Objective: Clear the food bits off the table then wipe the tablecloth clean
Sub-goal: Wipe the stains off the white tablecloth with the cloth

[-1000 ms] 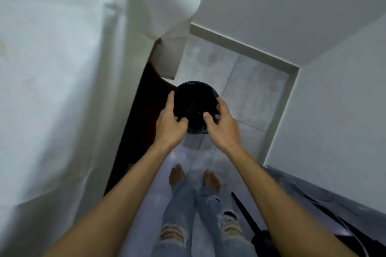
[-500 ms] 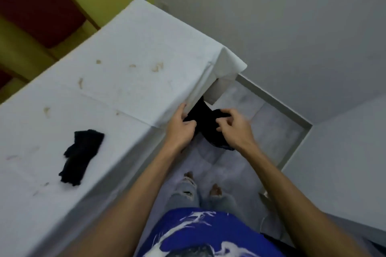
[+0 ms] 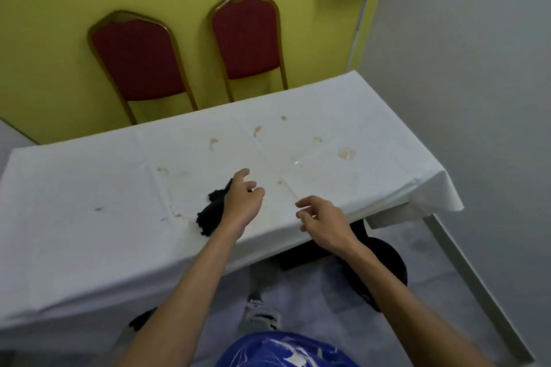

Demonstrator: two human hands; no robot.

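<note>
Two hands that half a second ago gripped the black bin beside the table's corner have let go and come up over the tabletop. The left hand (image 3: 243, 202) hovers above the white tablecloth (image 3: 89, 232) with its fingers loosely curled and nothing in them. Its wrist covers the near edge of the black cloth (image 3: 212, 213), which lies crumpled near the front of the table, much where it lay before; whether the hand touches the cloth cannot be told. The right hand (image 3: 325, 223) hangs over the table's front edge, also empty, with thumb and fingers relaxed and slightly bent. The black bin (image 3: 387, 256) now stands on the floor under the table's right end, partly hidden by the right forearm. The view has swung up from the floor to take in the whole tabletop: brown smears (image 3: 347, 153) are scattered across the middle and right of the cloth. Beyond the far edge, two red chairs (image 3: 134, 62) stand against a yellow wall (image 3: 44, 39)
</note>
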